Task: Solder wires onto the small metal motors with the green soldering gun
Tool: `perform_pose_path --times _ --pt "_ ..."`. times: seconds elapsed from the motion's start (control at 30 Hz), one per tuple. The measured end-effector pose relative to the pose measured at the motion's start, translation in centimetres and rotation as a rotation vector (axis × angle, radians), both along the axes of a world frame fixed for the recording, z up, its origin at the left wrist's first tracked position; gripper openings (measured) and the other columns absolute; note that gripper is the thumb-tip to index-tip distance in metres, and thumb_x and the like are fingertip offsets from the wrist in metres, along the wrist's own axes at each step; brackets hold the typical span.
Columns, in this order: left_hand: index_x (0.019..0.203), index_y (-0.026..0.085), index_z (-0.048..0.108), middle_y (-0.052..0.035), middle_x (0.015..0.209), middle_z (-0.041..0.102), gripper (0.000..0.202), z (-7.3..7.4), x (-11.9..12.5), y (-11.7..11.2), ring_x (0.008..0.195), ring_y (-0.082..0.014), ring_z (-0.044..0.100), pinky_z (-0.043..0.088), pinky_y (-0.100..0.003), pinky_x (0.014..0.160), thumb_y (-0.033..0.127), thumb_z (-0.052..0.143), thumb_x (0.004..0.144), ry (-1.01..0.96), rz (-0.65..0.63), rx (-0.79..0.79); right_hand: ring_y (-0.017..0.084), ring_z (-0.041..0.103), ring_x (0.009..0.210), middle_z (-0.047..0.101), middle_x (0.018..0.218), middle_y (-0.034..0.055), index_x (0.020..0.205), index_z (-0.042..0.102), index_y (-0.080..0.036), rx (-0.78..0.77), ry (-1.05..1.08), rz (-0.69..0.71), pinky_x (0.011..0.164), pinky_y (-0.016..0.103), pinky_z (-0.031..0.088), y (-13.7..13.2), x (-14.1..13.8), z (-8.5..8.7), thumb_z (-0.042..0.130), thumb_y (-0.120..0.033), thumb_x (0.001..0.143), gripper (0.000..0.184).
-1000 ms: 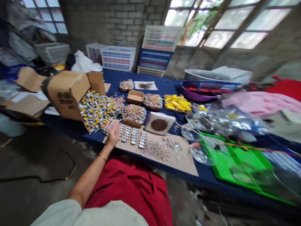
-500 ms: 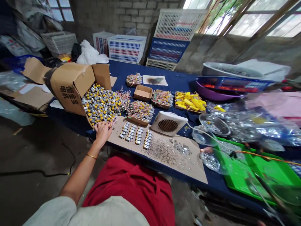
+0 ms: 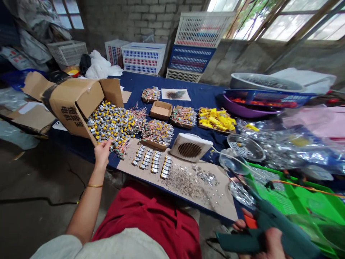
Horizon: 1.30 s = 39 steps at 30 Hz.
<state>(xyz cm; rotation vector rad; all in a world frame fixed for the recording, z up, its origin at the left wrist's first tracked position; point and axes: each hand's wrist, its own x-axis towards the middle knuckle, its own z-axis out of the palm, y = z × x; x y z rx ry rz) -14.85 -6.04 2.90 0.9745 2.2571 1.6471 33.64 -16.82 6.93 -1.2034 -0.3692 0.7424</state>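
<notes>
At the front corner of the tipped cardboard box [image 3: 81,97], my left hand [image 3: 101,154] has its fingers drawn together, touching the edge of the spilled pile of small motors [image 3: 113,120]. Whatever is between those fingers is hidden. My right hand [image 3: 273,240], low at the right, is wrapped round the handle of a dark green glue gun [image 3: 285,225] with an orange trigger. Its nozzle points up and left. Several motors [image 3: 155,162] stand in rows on a cardboard sheet [image 3: 129,163], beside scattered small metal parts [image 3: 185,180].
A white vent fan [image 3: 191,146] stands behind the scattered parts. Beyond are small boxes of wired motors [image 3: 157,131] and yellow pieces [image 3: 217,120]. Green trays [image 3: 285,194], metal bowls [image 3: 246,147] and a purple basin [image 3: 248,108] crowd the right. Plastic crates [image 3: 144,57] stand behind.
My left hand has shifted left along the pile, and its fingers have closed. My right hand has come into view at lower right with the glue gun. The view has shifted slightly.
</notes>
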Motion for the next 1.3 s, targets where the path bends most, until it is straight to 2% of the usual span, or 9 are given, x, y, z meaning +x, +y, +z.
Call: perform_pose_path --times 0.1,0.2,0.3,0.37,0.47,0.63,0.83,1.07,1.3 --pt "0.080 0.011 0.068 -0.0049 0.072 0.068 0.041 0.6 3.1 -0.1 0.070 -0.0167 0.061 0.050 -0.030 0.069 0.052 0.062 0.074 -0.316 -0.136 0.078 0.019 0.065 0.049 0.072 0.081 0.0083 0.096 0.069 -0.026 0.024 -0.057 0.006 0.041 0.029 0.058 1.0 -0.9 0.4 0.084 -0.041 0.061 0.041" --pt "0.079 0.013 0.067 -0.0076 0.079 0.069 0.038 1.1 9.6 -1.1 0.070 -0.0160 0.062 0.052 -0.030 0.068 0.050 0.068 0.070 -0.633 -0.581 0.043 0.017 0.065 0.048 0.072 0.080 0.0053 0.096 0.069 -0.020 -0.029 0.043 0.076 0.043 0.031 0.059 1.3 -1.6 0.3 0.083 -0.051 0.058 0.050" --pt "0.077 0.013 0.068 -0.0074 0.079 0.069 0.036 1.0 16.6 -2.8 0.069 -0.0153 0.062 0.052 -0.030 0.069 0.048 0.072 0.068 -0.866 -0.918 -0.115 0.017 0.070 0.062 0.073 0.084 0.0028 0.095 0.068 -0.018 -0.050 0.240 0.181 0.066 0.037 0.063 1.3 -2.7 0.0 0.080 -0.058 0.058 0.056" --pt "0.078 0.013 0.068 -0.0054 0.074 0.068 0.037 0.3 20.0 -3.9 0.066 -0.0135 0.061 0.052 -0.028 0.068 0.047 0.075 0.067 -0.945 -1.018 -0.211 0.018 0.071 0.077 0.073 0.090 0.0025 0.095 0.068 -0.020 0.015 0.353 0.181 0.080 0.038 0.060 1.4 -3.5 -0.4 0.079 -0.058 0.062 0.051" --pt "0.079 0.012 0.069 -0.0034 0.071 0.067 0.037 -1.0 23.1 -5.0 0.065 -0.0120 0.060 0.050 -0.026 0.068 0.045 0.078 0.066 -0.998 -1.086 -0.303 0.021 0.068 0.096 0.073 0.100 0.0035 0.096 0.068 -0.022 0.092 0.492 0.215 0.092 0.043 0.054 1.7 -4.3 -1.2 0.074 -0.058 0.069 0.045" --pt "0.079 0.011 0.071 -0.0038 0.072 0.068 0.035 -2.7 24.8 -6.0 0.067 -0.0118 0.060 0.050 -0.026 0.070 0.041 0.081 0.064 -1.130 -1.150 -0.434 0.025 0.062 0.110 0.071 0.109 0.0068 0.103 0.068 -0.021 0.159 0.622 0.276 0.096 0.050 0.049 1.9 -4.6 -2.1 0.070 -0.060 0.073 0.049" --pt "0.082 0.010 0.072 -0.0085 0.083 0.071 0.036 -3.6 25.4 -6.7 0.069 -0.0113 0.061 0.051 -0.025 0.070 0.040 0.081 0.066 -1.248 -1.234 -0.562 0.027 0.062 0.110 0.069 0.113 0.0068 0.107 0.066 -0.021 0.216 0.664 0.339 0.093 0.055 0.049 2.9 -4.2 -2.7 0.067 -0.060 0.076 0.050" --pt "0.083 0.009 0.072 -0.0095 0.083 0.071 0.037 -3.3 25.8 -7.3 0.070 -0.0118 0.062 0.049 -0.024 0.070 0.042 0.079 0.068 -1.240 -1.322 -0.653 0.026 0.063 0.105 0.069 0.112 0.0066 0.105 0.066 -0.021 0.193 0.685 0.385 0.090 0.053 0.051 3.3 -4.3 -3.2 0.063 -0.061 0.078 0.049" --pt "0.081 0.009 0.072 -0.0095 0.083 0.070 0.035 -3.4 26.3 -8.0 0.070 -0.0114 0.060 0.048 -0.023 0.067 0.040 0.079 0.069 -1.317 -1.277 -0.675 0.021 0.065 0.099 0.064 0.123 0.0060 0.104 0.066 -0.023 0.277 0.623 0.372 0.078 0.040 0.057 2.1 -4.1 -2.7 0.054 -0.065 0.082 0.048"
